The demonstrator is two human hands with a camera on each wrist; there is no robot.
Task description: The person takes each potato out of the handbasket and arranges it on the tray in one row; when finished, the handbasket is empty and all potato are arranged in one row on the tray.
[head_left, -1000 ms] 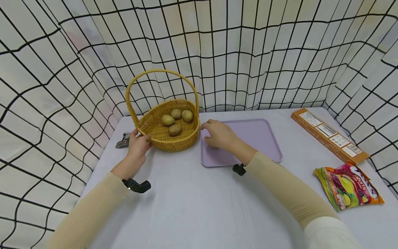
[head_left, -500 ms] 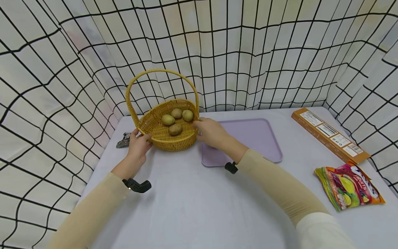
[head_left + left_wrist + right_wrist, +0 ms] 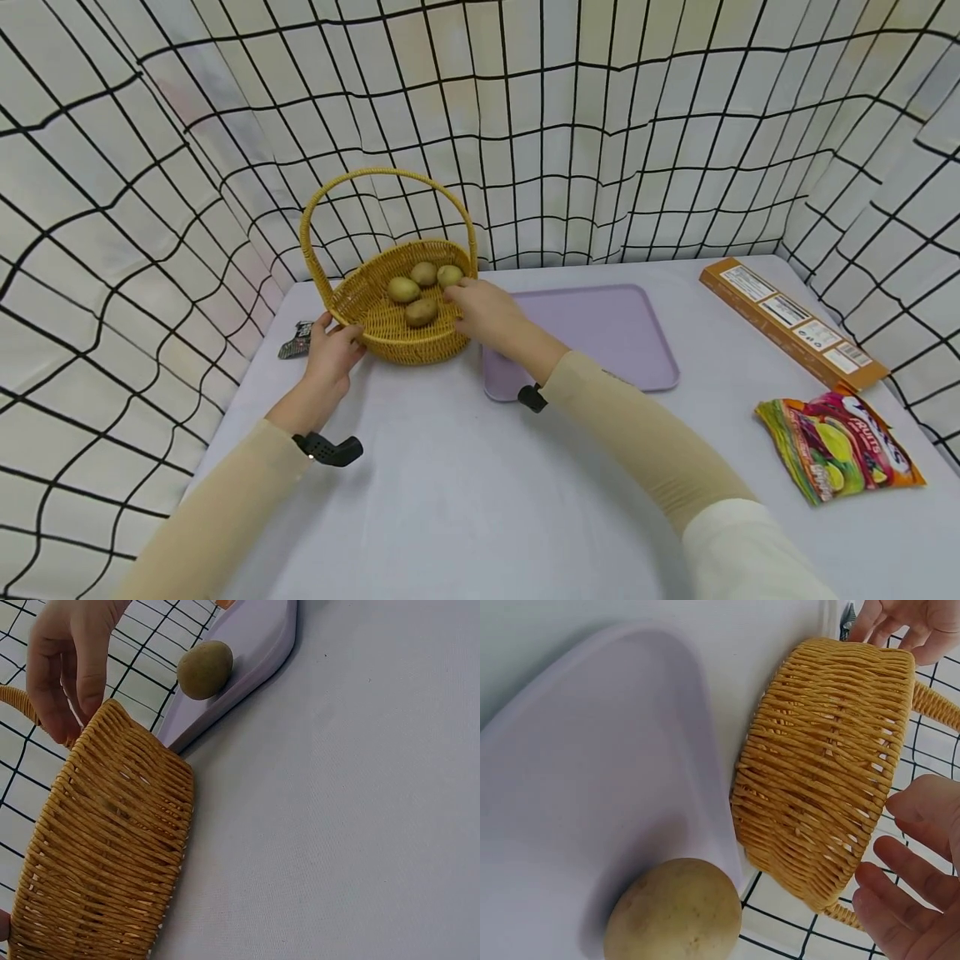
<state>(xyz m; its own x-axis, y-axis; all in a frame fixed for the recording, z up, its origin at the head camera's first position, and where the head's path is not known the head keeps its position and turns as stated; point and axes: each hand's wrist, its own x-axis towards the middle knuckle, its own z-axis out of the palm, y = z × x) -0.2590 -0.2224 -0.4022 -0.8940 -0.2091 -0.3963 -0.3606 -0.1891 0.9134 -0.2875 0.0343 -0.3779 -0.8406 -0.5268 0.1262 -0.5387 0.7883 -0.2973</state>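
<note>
Yellow wicker makes up the basket (image 3: 412, 351), standing on the white counter (image 3: 450, 483) with four potatoes (image 3: 403, 289) inside. The left hand (image 3: 332, 354) grips its left side, close to the foot of the handle (image 3: 386, 172). Over the opposite side reaches the right hand (image 3: 491, 317), thumb and fingers parted with nothing visible between them, fingertips near the rightmost potato; whether they touch it, I cannot tell. Just beside the basket lies a lilac tray (image 3: 600, 333) bearing another potato (image 3: 673, 911). Farther right rest a brown box (image 3: 795, 325) and a colourful bag (image 3: 840, 446).
</note>
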